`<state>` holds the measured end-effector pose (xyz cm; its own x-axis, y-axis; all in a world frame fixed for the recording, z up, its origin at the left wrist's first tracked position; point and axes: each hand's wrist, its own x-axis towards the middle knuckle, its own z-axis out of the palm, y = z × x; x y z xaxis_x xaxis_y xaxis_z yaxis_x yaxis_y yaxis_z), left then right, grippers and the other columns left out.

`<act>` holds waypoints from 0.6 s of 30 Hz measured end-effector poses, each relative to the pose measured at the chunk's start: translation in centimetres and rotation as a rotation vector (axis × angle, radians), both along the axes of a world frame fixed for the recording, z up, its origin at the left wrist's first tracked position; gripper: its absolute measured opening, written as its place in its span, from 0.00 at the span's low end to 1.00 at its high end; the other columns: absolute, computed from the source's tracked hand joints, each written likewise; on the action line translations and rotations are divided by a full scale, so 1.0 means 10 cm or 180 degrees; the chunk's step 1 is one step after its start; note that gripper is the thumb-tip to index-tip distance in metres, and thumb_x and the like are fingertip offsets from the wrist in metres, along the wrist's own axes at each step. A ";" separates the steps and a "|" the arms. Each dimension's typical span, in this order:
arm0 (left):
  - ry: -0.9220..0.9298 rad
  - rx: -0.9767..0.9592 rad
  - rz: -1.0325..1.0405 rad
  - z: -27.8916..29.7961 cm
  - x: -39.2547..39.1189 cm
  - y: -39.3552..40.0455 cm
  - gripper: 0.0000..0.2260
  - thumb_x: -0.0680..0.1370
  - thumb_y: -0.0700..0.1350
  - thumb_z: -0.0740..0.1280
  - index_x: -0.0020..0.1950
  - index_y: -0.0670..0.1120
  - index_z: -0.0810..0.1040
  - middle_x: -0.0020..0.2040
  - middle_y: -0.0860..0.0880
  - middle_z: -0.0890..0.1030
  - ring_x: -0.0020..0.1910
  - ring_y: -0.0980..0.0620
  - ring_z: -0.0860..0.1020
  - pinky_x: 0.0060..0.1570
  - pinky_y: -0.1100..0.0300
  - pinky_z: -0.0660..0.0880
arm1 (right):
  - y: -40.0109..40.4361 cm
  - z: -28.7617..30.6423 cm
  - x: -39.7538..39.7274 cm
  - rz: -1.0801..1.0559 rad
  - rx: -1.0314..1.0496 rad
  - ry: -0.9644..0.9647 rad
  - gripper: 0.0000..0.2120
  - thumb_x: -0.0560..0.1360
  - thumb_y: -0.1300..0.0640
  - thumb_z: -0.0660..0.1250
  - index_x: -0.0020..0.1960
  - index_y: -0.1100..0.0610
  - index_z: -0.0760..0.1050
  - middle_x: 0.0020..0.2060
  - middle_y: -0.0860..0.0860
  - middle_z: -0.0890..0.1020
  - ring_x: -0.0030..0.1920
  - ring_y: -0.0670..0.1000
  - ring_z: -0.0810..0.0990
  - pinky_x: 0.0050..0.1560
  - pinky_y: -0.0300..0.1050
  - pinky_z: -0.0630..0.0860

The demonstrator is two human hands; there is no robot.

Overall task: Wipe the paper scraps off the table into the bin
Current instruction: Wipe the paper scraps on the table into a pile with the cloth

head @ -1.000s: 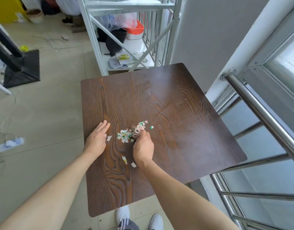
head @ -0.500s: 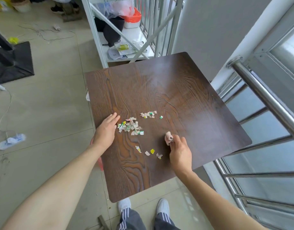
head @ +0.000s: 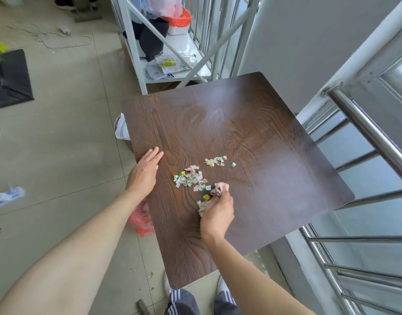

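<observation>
Presently, the right hand (head: 215, 212) is gripping a pink cloth (head: 219, 188) beside the paper scraps (head: 189, 178). Their main heap is stretching left-right across the bench (head: 252, 123). Left hand (head: 144, 175) is lying open, empty, at the bench's edge.

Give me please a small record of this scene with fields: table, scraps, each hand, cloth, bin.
table: dark wood-grain top, square
scraps: main pile near the left hand; smaller cluster farther back; few pieces at the right hand
left hand: flat, open, at the table's left edge
right hand: closed on the cloth
cloth: pinkish rag, bunched, on the table
bin: partly visible beyond the left edge, white liner
</observation>
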<state>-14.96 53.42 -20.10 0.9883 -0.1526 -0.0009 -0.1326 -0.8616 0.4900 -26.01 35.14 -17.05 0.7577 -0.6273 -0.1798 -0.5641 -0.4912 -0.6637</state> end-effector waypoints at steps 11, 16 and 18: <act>-0.0089 -0.0143 -0.0134 -0.07 0.07 0.08 0.21 0.79 0.34 0.60 0.72 0.44 0.68 0.75 0.48 0.65 0.75 0.51 0.61 0.71 0.59 0.58 | 0.63 0.09 0.84 0.0058 0.0417 -0.0149 0.17 0.79 0.63 0.53 0.67 0.56 0.68 0.54 0.59 0.77 0.53 0.62 0.77 0.51 0.52 0.69; 0.0000 -0.0266 -0.0200 -0.05 0.09 0.10 0.21 0.78 0.34 0.61 0.72 0.44 0.68 0.75 0.48 0.65 0.75 0.51 0.61 0.72 0.61 0.56 | 0.54 0.09 1.23 0.0567 0.0652 -0.0245 0.12 0.77 0.65 0.55 0.56 0.63 0.74 0.51 0.62 0.78 0.52 0.63 0.77 0.49 0.49 0.68; 0.0035 -0.0278 -0.0250 -0.05 0.10 0.13 0.21 0.79 0.34 0.61 0.72 0.44 0.68 0.75 0.48 0.65 0.75 0.51 0.61 0.72 0.61 0.55 | 0.33 0.11 1.27 0.0619 0.0474 -0.0336 0.09 0.75 0.66 0.55 0.49 0.65 0.74 0.48 0.64 0.78 0.49 0.63 0.76 0.42 0.48 0.63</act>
<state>-14.00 54.71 -20.56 0.9733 -0.2295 0.0049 -0.1921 -0.8027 0.5645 -13.28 38.45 -15.95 0.8810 -0.4406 -0.1727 -0.3925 -0.4763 -0.7869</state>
